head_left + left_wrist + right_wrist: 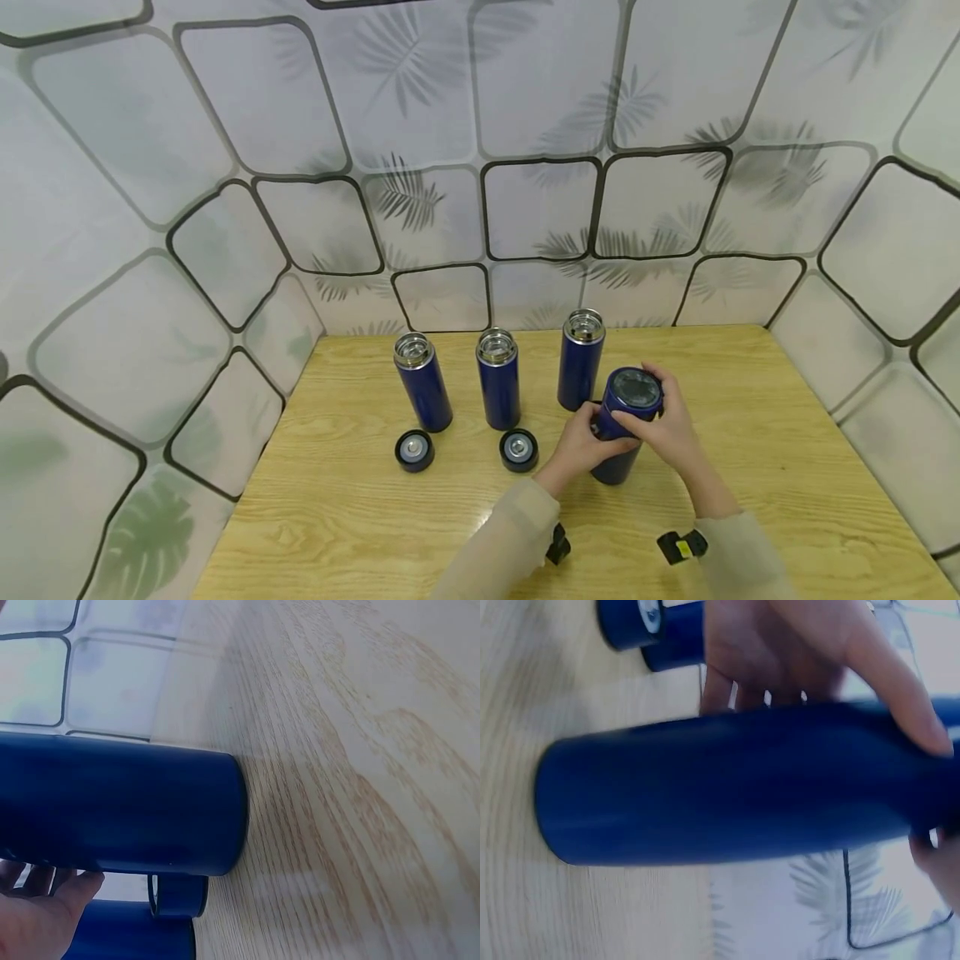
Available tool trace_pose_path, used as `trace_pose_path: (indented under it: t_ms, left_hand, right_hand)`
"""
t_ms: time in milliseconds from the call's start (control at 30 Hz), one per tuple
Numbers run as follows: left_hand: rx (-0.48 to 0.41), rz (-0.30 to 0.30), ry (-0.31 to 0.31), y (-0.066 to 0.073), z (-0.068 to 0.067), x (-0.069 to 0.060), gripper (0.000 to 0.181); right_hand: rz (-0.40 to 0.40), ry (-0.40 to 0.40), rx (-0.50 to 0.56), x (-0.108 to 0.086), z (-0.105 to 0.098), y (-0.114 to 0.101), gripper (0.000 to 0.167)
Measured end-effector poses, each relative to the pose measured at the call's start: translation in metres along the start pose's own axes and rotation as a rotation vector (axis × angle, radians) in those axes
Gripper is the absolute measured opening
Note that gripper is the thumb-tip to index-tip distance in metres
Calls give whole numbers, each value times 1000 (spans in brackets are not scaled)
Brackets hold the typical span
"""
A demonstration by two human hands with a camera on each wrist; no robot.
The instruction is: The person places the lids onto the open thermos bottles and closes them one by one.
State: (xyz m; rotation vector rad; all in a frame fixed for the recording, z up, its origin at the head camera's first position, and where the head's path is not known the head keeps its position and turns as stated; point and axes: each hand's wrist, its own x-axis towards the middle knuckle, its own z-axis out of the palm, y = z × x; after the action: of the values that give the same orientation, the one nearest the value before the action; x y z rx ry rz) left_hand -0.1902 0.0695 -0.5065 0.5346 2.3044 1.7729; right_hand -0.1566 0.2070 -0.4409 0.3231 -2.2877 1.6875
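Note:
A dark blue vacuum flask [613, 468] stands upright on the wooden table, with a glossy dark-topped lid [636, 388] at its top. My left hand [583, 446] grips the flask's upper body from the left, its thumb across the near side. My right hand [671, 429] holds the lid, thumb on the near side and fingers on the far right. In the left wrist view, the flask body [127, 806] rests on the table. The right wrist view has my left hand [780, 645] around the flask. Whether the lid is fully seated cannot be told.
Three uncapped blue flasks stand behind and to the left: a left one [426, 387], a middle one [499, 387] and a right one [579, 367]. A left lid [414, 450] and a right lid [518, 450] lie with their undersides up. A patterned wall covering [540, 208] borders the table [337, 517].

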Motion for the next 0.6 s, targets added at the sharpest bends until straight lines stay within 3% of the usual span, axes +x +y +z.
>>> trace_pose_path:
  t_ms: [167,300,433,600]
  left_hand:
    - [-9,9,3,-1,-1,0,42]
    - [-1,19,9,0,1,-1,42]
    - [-7,25,10,-1,2,-1,42]
    - [1,46,24,-2,2,0,40]
  right_hand:
    - [-163,-262,268,10,-18,9,68]
    - [-242,-394,335,16,-28,13,67]
    - [-214,-338,265,14,-28,11,67]
    - [-87,-133,15,9,-17,3,67]
